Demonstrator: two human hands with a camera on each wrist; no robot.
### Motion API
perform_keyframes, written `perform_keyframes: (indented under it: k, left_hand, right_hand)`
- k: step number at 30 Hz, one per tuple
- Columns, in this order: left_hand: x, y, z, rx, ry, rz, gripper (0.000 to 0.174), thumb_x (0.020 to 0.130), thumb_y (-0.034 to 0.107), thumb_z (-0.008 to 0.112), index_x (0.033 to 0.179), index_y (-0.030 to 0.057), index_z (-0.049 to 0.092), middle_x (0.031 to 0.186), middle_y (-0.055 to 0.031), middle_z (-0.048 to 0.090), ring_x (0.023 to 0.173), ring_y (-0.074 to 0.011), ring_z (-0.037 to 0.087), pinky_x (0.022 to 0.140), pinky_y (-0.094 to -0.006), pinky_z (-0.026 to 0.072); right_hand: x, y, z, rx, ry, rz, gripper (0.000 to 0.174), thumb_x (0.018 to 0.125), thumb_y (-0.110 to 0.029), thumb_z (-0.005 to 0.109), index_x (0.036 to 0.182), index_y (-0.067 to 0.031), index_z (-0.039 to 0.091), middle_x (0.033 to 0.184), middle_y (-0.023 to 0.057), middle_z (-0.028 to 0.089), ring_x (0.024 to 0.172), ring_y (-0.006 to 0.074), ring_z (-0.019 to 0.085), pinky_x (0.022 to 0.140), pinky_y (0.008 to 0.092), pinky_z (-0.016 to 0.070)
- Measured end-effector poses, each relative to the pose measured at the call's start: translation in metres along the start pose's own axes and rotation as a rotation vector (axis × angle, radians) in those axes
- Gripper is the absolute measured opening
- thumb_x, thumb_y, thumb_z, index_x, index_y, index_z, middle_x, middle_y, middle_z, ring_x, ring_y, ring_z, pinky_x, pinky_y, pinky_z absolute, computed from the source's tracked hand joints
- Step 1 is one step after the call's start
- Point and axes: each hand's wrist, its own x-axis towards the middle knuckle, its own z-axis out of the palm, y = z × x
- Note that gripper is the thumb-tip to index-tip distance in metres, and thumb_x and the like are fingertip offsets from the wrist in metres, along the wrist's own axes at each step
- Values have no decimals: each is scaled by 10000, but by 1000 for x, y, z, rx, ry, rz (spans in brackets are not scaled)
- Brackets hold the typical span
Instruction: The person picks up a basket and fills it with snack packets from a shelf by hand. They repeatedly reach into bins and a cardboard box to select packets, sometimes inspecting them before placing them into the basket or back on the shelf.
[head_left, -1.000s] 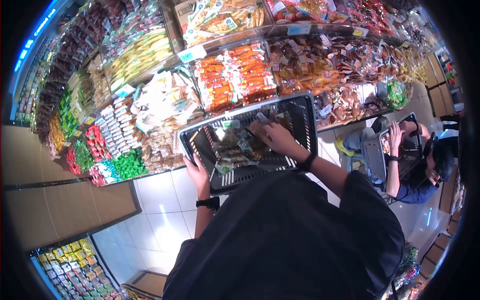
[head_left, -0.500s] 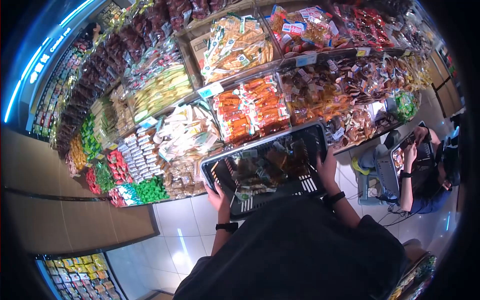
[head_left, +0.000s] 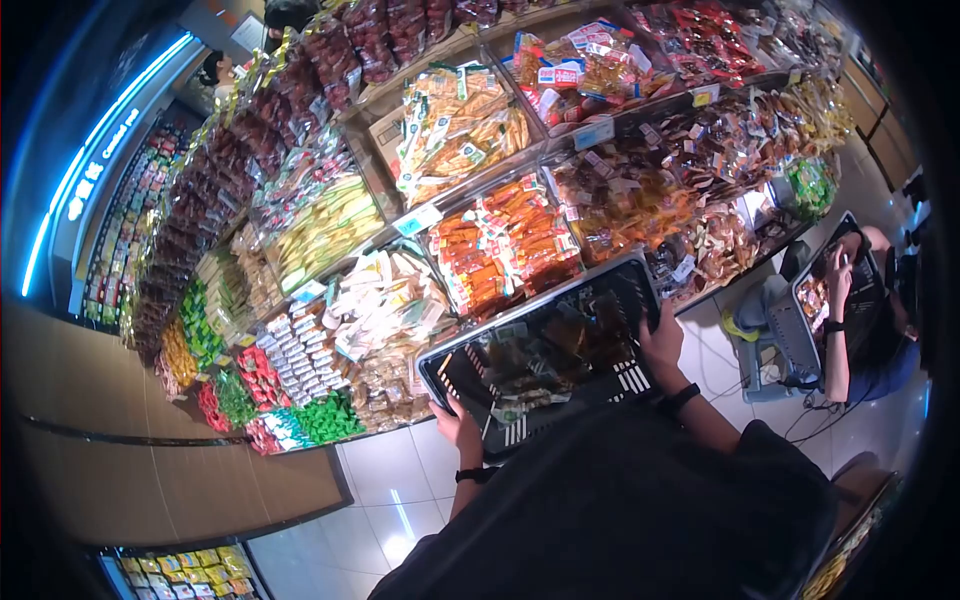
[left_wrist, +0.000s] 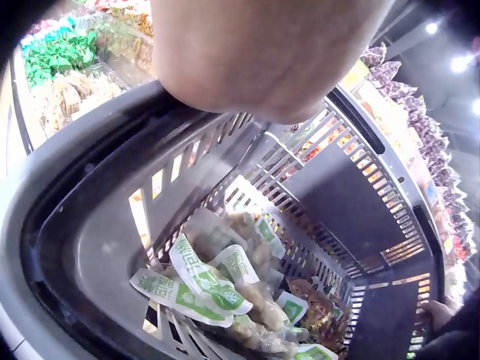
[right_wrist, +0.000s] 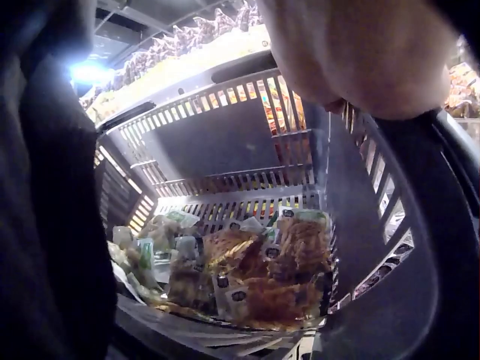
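Note:
A dark plastic basket (head_left: 500,424) is held in front of the body by both hands. My left hand (head_left: 460,430) grips its left end, and my right hand (head_left: 662,345) grips the right end with fingers over the rim. Inside lie several clear packs with green-and-white labels (left_wrist: 214,285), toward the left end. Beside them are packs of brown food (right_wrist: 300,247), seen in the right wrist view. Each wrist view shows its hand (left_wrist: 262,52) (right_wrist: 367,52) large at the top, the fingertips mostly hidden.
A curved stand of bins with bagged snacks (head_left: 480,125) spreads beyond the basket. At the right, a person (head_left: 870,360) holds another basket (head_left: 800,330) by a small stool (head_left: 765,370). Wooden panelling (head_left: 200,490) and a low shelf (head_left: 190,575) stand at the left.
My right hand has come out of the basket, where it touched a pack, and now grips the right end. The basket appears lower and farther right in the head view.

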Motion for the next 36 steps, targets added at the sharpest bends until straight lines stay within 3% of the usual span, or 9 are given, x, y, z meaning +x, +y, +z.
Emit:
perform_keyframes:
  k: [8, 28, 36]
  left_hand:
    - [-5, 11, -3, -10, 6, 1, 390, 1035, 328, 504, 1187, -31, 533, 923, -280, 687, 842, -472, 650, 737, -515, 465]
    - [-3, 4, 2, -73, 21, -5, 364, 1038, 305, 510, 1158, -37, 538, 891, -238, 714, 825, -427, 688, 715, -480, 498]
    - [-1, -4, 4, -64, 26, -13, 359, 1029, 306, 525, 1159, -29, 544, 883, -225, 717, 819, -405, 696, 716, -465, 500]
  right_hand:
    - [-1, -8, -6, 17, -10, 6, 257, 926, -157, 653, 1118, -56, 516, 944, 222, 678, 867, 430, 670, 719, 482, 528]
    - [1, -5, -3, 18, 12, 16, 242, 922, -170, 653, 1110, -72, 536, 926, 206, 695, 849, 416, 685, 715, 482, 543]
    - [-2, -3, -1, 3, 14, 8, 294, 926, -174, 651, 1180, -72, 543, 958, 215, 699, 853, 405, 692, 719, 470, 550]
